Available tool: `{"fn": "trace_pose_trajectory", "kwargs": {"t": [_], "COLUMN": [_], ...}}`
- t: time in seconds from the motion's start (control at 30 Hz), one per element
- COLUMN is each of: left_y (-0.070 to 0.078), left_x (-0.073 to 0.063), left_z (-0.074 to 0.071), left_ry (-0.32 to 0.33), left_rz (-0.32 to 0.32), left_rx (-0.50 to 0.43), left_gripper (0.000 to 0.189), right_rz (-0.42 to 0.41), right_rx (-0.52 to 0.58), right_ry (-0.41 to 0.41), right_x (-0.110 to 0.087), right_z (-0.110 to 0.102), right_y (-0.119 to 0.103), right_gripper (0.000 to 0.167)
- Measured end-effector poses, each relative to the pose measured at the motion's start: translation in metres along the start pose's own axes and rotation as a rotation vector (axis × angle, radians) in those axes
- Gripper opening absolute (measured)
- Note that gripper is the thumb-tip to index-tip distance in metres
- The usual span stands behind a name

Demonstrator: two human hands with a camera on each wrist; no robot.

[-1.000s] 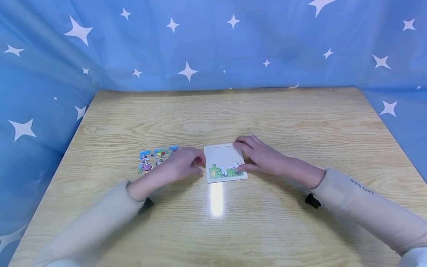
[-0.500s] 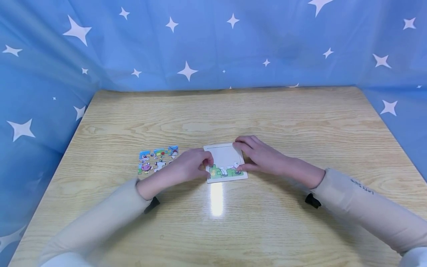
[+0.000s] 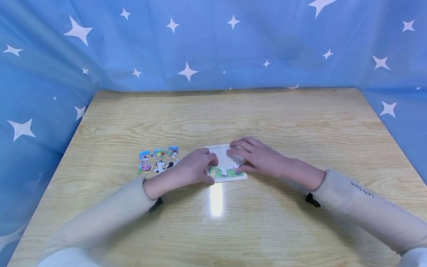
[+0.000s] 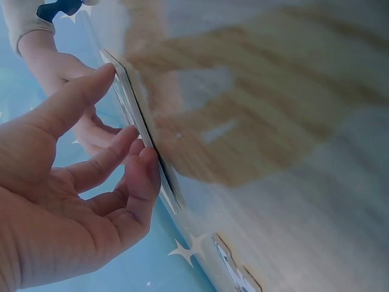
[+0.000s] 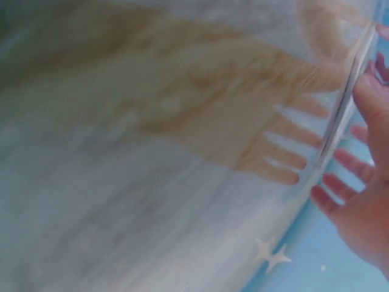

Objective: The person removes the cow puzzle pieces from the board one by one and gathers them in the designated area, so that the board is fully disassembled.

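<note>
A white puzzle tray (image 3: 221, 152) lies on the table, with green-bottomed jigsaw pieces (image 3: 228, 172) fitted along its near side. At its left edge my left hand (image 3: 193, 168) has thumb and index finger apart, reaching over the corner. The left wrist view shows the left thumb (image 4: 97, 85) touching the tray edge (image 4: 135, 100), the other fingers bent beside it; no piece shows between them. My right hand (image 3: 261, 157) lies over the right side, fingers spread and loosely bent. In the right wrist view the right thumb (image 5: 368, 97) touches the tray's near edge.
Several loose jigsaw pieces with a cow picture (image 3: 146, 167) lie left of the tray, partly behind the left hand. The wooden table (image 3: 283, 230) reflects a bright light strip near the tray. A blue star-patterned curtain (image 3: 213, 44) stands behind and beside it.
My left hand has moved right, from beside the tray to over its left edge, its thumb and index finger spreading. My right fingers have shifted slightly left over the tray.
</note>
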State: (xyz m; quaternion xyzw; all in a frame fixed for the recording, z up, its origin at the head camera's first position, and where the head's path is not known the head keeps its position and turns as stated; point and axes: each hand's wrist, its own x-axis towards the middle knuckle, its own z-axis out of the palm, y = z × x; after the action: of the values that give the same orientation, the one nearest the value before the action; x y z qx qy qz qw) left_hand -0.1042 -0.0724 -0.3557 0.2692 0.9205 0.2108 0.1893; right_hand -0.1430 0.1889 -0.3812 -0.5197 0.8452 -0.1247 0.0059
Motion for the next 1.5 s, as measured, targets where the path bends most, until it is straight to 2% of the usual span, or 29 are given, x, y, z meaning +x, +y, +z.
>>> {"fn": "trace_pose_trajectory", "kwargs": {"t": [0.17,0.3,0.53,0.8,1.13,1.23,1.5], "left_y": [0.000,0.000,0.000,0.001,0.003,0.002,0.002], "left_x": [0.000,0.001,0.002,0.004,0.005,0.007,0.013], "left_z": [-0.001,0.000,0.000,0.001,-0.001,-0.002,-0.005], "left_ry": [-0.002,0.003,0.002,-0.005,-0.015,-0.028,-0.089], "left_rz": [-0.005,0.002,-0.012,-0.022,-0.022,-0.016,-0.061], "left_rx": [0.006,0.004,0.000,-0.010,-0.012,-0.015,-0.036], "left_gripper": [0.043,0.043,0.043,0.043,0.043,0.043,0.044], "right_rz": [-0.145,-0.183,-0.201,-0.259,-0.230,-0.235,-0.237], "right_rx": [-0.074,-0.080,-0.038,-0.009,0.022,0.019,0.029], "right_ry": [0.025,0.024,-0.021,0.011,-0.016,-0.009,-0.002], "right_x": [0.000,-0.001,-0.005,-0.007,-0.006,-0.005,-0.006], "right_z": [0.001,0.000,-0.002,-0.001,-0.004,-0.005,-0.002], "right_y": [0.000,-0.001,-0.001,0.004,0.005,0.005,0.007], "right_gripper": [0.044,0.041,0.042,0.041,0.041,0.041,0.042]}}
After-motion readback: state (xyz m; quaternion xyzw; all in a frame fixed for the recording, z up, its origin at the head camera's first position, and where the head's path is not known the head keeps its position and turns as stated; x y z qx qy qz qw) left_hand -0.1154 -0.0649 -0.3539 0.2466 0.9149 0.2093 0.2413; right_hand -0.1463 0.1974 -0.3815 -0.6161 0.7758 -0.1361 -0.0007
